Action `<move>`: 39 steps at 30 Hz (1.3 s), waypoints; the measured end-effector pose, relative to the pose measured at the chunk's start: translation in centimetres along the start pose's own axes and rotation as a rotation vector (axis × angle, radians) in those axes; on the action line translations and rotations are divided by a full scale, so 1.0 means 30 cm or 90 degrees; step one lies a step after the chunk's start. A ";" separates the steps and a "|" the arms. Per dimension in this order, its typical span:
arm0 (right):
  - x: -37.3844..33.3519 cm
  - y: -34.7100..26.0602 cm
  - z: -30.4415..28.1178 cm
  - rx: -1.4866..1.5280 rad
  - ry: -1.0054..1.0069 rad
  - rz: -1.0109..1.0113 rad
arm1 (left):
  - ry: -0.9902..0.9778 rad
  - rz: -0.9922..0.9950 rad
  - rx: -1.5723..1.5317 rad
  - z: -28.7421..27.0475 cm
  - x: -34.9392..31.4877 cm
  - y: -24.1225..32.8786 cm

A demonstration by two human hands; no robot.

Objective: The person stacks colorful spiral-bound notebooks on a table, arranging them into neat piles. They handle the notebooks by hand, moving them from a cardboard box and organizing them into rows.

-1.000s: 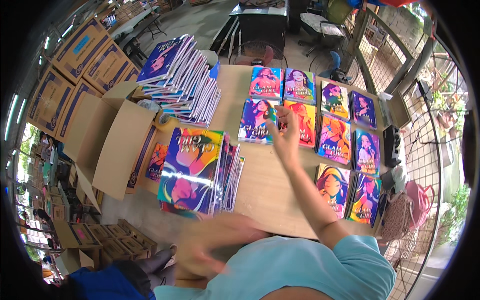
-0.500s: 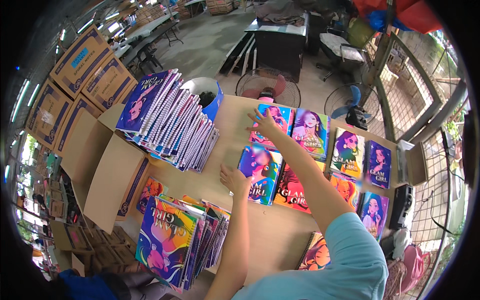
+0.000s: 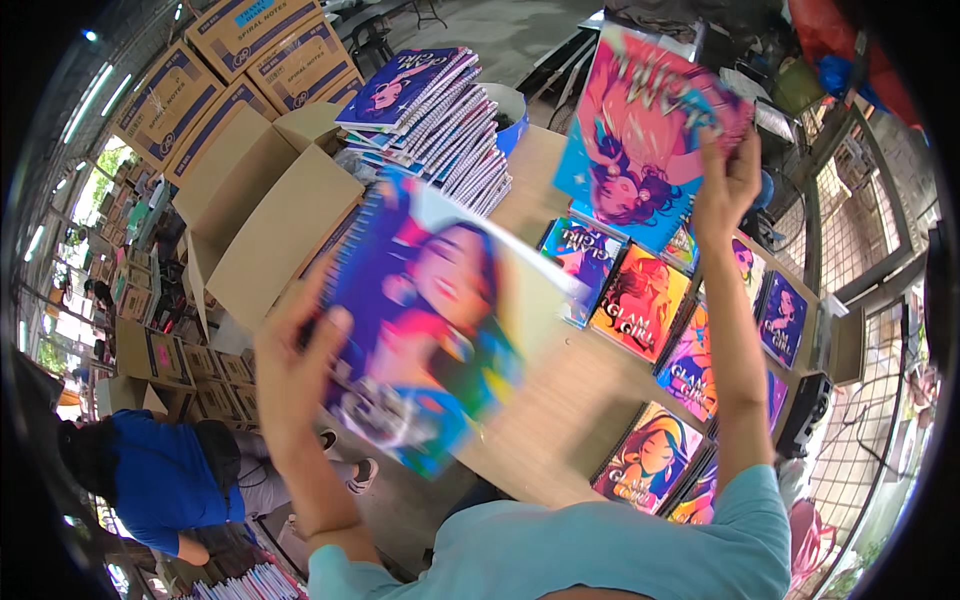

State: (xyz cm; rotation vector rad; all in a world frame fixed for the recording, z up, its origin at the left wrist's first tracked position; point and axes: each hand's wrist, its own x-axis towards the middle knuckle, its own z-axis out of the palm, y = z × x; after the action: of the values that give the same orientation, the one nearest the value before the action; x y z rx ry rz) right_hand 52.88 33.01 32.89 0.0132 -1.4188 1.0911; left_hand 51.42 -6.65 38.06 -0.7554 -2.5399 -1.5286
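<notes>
My left hand (image 3: 300, 355) grips a spiral notebook (image 3: 455, 270) by its bound left edge, raised above the table; its cover has a woman in purple, pink and green and is smeared by motion. In my right hand (image 3: 728, 185) is another spiral notebook (image 3: 635, 150), pink and blue, held up by its right edge with the picture upside down. Below it on the table lie notebooks in rows, among them an orange-red one (image 3: 643, 300) and a blue-purple one (image 3: 580, 258). Nearer me rests a notebook with a blonde figure (image 3: 648, 458).
A tall stack of spiral notebooks (image 3: 430, 130) stands at the table's far left, beside an open cardboard carton (image 3: 290, 230). Closed cartons (image 3: 255, 40) are piled behind. A person in a blue shirt (image 3: 170, 470) is at lower left. A wire-mesh fence (image 3: 850, 440) runs along the right.
Both hands have come up from the table, each now with a notebook. The view has shifted, and a person in blue shows more fully at lower left. The near-left notebook stack no longer shows.
</notes>
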 end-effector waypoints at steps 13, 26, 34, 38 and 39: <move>-0.806 -0.372 0.447 -0.164 -0.002 0.374 | -0.113 -0.284 -0.089 -0.252 0.028 -0.513; -0.330 0.787 -0.365 -0.843 -0.724 0.079 | -0.180 0.051 0.286 1.303 0.005 -0.378; -0.240 0.969 -0.366 -0.936 -0.995 -0.099 | -0.165 0.027 0.202 1.390 0.076 -0.386; -0.240 0.927 -0.319 -0.809 -0.963 -0.319 | -0.186 0.074 -0.023 1.034 -0.028 -0.088; -0.211 0.948 -0.426 -0.759 -0.895 -0.366 | -0.163 0.131 -0.022 0.891 -0.063 0.012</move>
State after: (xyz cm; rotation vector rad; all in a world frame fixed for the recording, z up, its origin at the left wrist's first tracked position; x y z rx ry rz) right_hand 46.94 52.46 8.43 0.3591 -2.8493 -0.5893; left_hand 58.00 15.48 24.44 -1.2490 -2.5101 -1.4972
